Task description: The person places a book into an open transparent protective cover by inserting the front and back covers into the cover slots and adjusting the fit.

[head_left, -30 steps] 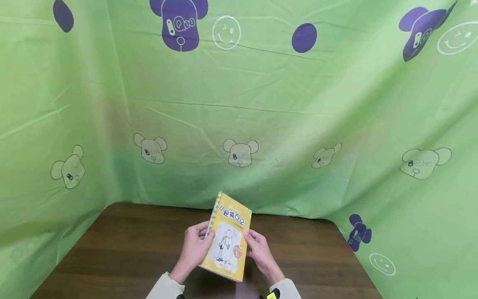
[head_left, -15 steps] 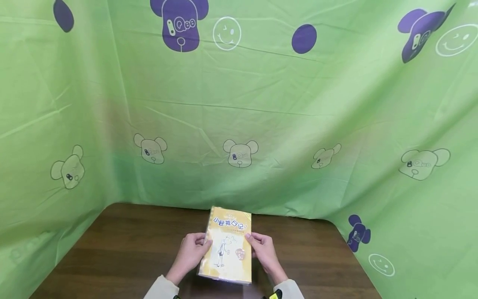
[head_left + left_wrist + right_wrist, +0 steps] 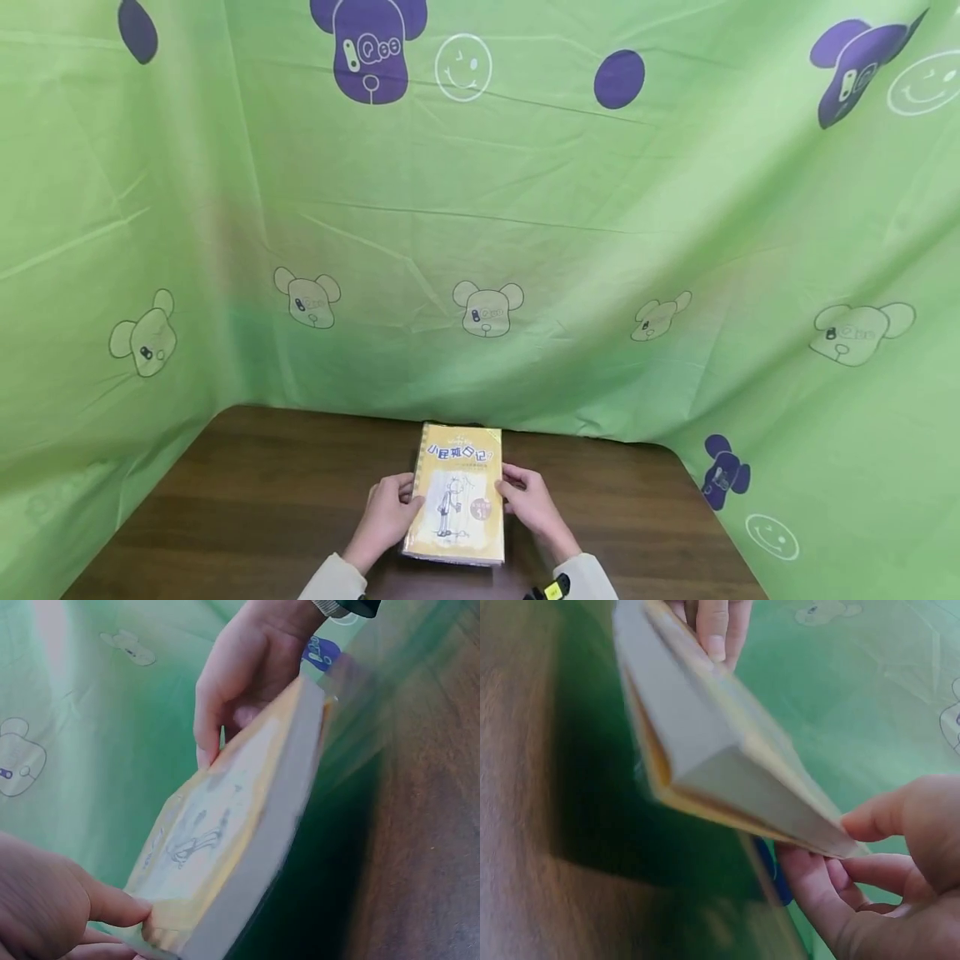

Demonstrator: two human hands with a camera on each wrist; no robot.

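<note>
Two hands flanking yellow book (image 3: 456, 493)

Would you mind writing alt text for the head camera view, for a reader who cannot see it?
Two hands hold a closed yellow book by its side edges over a dark wooden table: the left hand on the spine side, the right hand on the opposite edge. The cover faces up, showing a cartoon figure. A green cloth printed with bears and smiley faces surrounds the table.

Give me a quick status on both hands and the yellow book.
Left hand grips the yellow book on its left edge, right hand on its right. Book closed, cover up, over the brown table. Nothing in the way.
</note>
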